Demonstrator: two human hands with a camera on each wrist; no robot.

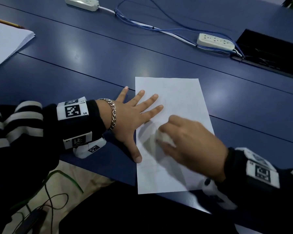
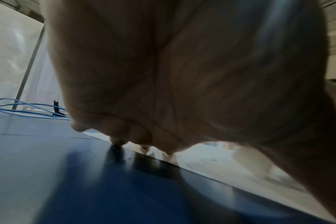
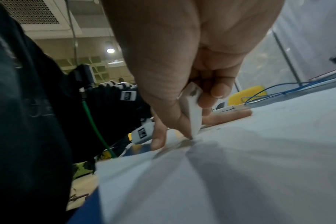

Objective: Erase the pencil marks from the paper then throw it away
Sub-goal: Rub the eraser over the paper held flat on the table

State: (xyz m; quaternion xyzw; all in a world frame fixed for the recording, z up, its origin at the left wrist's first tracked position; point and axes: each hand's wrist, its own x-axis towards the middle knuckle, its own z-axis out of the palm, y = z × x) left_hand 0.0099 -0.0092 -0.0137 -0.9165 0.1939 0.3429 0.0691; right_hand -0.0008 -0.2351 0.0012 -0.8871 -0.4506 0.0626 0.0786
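Observation:
A white sheet of paper (image 1: 179, 98) lies on the blue table (image 1: 91, 65), its near edge hanging over the table's front. My left hand (image 1: 134, 114) lies flat with spread fingers, pressing the paper's left edge; the little finger rests on the table. My right hand (image 1: 184, 137) pinches a white eraser (image 1: 164, 138) and holds its tip on the paper's middle; it is blurred. In the right wrist view the eraser (image 3: 192, 112) sits between thumb and fingers, its corner touching the paper (image 3: 240, 166). The left wrist view shows my palm (image 2: 173, 75) above the paper's edge (image 2: 211, 160).
A stack of white paper (image 1: 5, 43) with a pencil (image 1: 7, 22) behind it lies at the far left. Two white power strips (image 1: 215, 42) (image 1: 81, 3) and blue cables (image 1: 142, 22) run across the back. A dark open box (image 1: 271, 51) sits at the right.

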